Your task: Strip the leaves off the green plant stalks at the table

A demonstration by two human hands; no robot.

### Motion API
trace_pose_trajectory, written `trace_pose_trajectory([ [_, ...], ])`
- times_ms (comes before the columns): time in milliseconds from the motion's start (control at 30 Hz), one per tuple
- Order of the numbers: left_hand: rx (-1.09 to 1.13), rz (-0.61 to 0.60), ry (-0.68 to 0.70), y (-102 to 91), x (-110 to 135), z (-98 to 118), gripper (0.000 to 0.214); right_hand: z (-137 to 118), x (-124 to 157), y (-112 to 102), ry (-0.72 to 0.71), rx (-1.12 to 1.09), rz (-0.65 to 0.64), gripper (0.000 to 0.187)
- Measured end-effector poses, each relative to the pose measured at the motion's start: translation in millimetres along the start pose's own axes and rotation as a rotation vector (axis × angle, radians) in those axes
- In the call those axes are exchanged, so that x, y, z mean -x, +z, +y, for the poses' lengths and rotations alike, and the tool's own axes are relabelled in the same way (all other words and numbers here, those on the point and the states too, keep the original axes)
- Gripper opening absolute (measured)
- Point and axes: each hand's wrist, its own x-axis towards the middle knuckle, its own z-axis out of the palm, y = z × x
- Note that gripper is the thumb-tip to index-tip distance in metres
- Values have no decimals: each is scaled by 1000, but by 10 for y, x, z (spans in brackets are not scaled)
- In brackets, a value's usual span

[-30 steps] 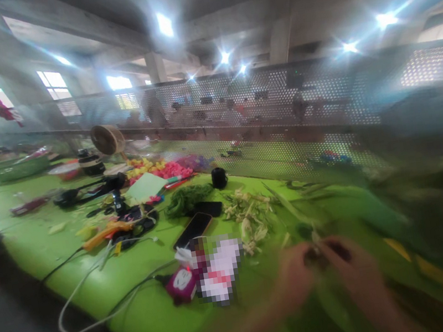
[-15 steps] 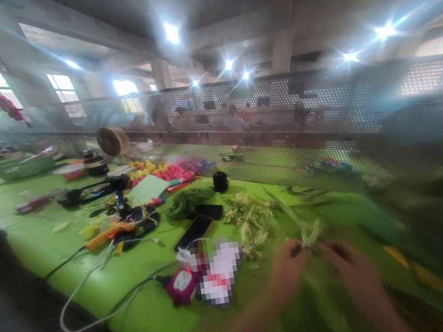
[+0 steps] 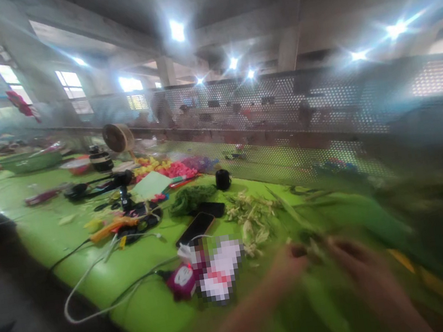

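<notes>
At the lower right of the head view, my left hand (image 3: pixel 290 260) and my right hand (image 3: pixel 351 257) face each other just above the green tabletop. Between their fingertips is a pale green leafy piece (image 3: pixel 315 252), smeared by motion. The fingers of both hands look closed on it, though blur hides the exact grip. A long green leaf strip (image 3: pixel 287 207) runs away behind the hands. Left of that strip lies a loose pile of pale cream-green artificial petals (image 3: pixel 253 220). Under the hands, long pale green strips (image 3: pixel 325 306) show dimly.
Left of my hands are a phone (image 3: pixel 195 229), a purple power box (image 3: pixel 183 281) and a white cable (image 3: pixel 69 305). Farther back sit an orange glue gun (image 3: pixel 115 226), a black cup (image 3: pixel 222 180), pink petals (image 3: pixel 178 169) and a fan (image 3: pixel 117 137). A perforated screen (image 3: pixel 236 102) borders the table.
The view has shifted slightly, so the table things sit a little farther right. The pale petals between my fingertips stood out upright before; now that piece is lower and blurred. Both hands stay close together.
</notes>
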Motion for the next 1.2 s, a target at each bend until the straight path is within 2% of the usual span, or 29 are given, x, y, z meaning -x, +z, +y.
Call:
trace_pose_trajectory([
  [67,-21,0,17,-19,-24,-29,24,-23,0,-17,15,76,-101,26],
  [167,-93,0,44,-50,-42,-49,21,-28,-15,-37,-99,213,-194,21],
  [300,-216,-2,89,-68,-15,-3,15,40,-48,-49,-271,356,-194,21],
  [400,-323,12,131,-67,13,35,13,96,-61,-52,-321,423,-179,21],
  [633,-544,37,221,-76,18,37,7,132,-57,-39,-279,455,-175,22],
  [867,-643,8,238,-110,-1,10,12,123,-66,-43,-258,464,-193,21],
  [1067,-762,-17,295,-116,-16,-37,16,114,-63,-43,-271,471,-205,21],
  [1200,-785,-20,275,-118,-18,-33,14,129,-50,-58,-316,476,-233,22],
])
